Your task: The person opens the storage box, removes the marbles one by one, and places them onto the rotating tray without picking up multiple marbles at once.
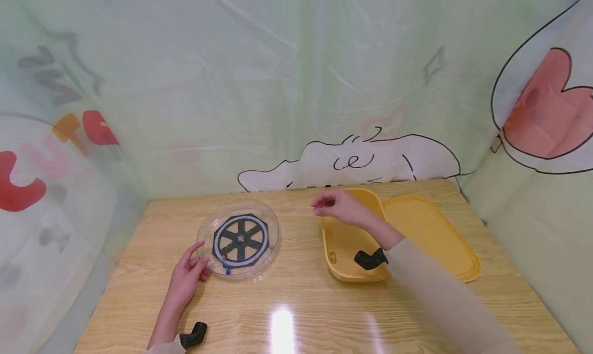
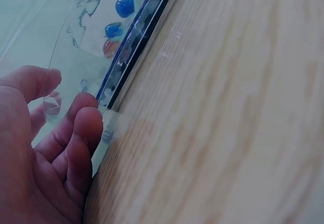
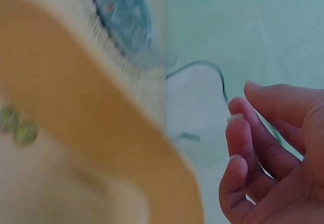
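Note:
A clear round dish (image 1: pixel 273 251) with a black-and-white wheel shape (image 1: pixel 241 242) inside stands on the table's left side. Its near-left edge is held by my left hand (image 1: pixel 184 278), thumb and fingers around the clear wall in the left wrist view. Close to that hand, two blue beads (image 2: pixel 125 6) and a reddish bead (image 2: pixel 110 48) lie in the dish. My right hand (image 1: pixel 342 208) hovers over the left rim of a yellow tub (image 1: pixel 326 241), fingers loosely bent with nothing visible between them. Yellow-green beads (image 1: pixel 332 257) lie inside the tub.
A flat yellow lid (image 1: pixel 426 230) lies right of the tub, partly behind the right forearm. The wooden table (image 1: pixel 296 292) meets a pale printed curtain (image 1: pixel 278 112) at the back and sides. Each wrist wears a black camera mount (image 1: pixel 370 260).

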`<state>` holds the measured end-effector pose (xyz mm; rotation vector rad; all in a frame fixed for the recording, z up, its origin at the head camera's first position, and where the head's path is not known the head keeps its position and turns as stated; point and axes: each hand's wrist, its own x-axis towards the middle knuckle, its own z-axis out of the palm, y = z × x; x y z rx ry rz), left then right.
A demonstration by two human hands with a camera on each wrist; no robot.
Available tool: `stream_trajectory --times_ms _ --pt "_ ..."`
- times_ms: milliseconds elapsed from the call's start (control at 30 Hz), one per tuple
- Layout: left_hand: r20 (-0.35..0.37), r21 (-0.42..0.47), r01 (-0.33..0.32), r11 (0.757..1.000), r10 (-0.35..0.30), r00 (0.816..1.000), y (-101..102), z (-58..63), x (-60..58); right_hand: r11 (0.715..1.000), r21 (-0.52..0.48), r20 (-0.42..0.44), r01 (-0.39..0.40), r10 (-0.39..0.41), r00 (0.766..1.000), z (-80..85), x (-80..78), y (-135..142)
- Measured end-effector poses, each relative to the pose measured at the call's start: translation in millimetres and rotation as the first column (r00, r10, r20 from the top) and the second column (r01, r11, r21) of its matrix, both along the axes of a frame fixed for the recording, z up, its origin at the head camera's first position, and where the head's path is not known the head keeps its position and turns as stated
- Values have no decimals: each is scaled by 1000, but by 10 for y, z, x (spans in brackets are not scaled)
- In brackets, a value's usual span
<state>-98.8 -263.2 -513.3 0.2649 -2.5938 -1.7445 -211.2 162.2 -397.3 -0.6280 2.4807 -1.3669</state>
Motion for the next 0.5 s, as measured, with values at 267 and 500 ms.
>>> stream_trajectory --times_ms 267,500 --pt "0 -4 1 1000 -1 1000 1 10 -4 996 48 54 -78 75 996 -200 -21 357" --pt "-9 -2 -7 1000 7 1000 4 -5 -13 957 110 149 -270 253 956 -381 -46 471"
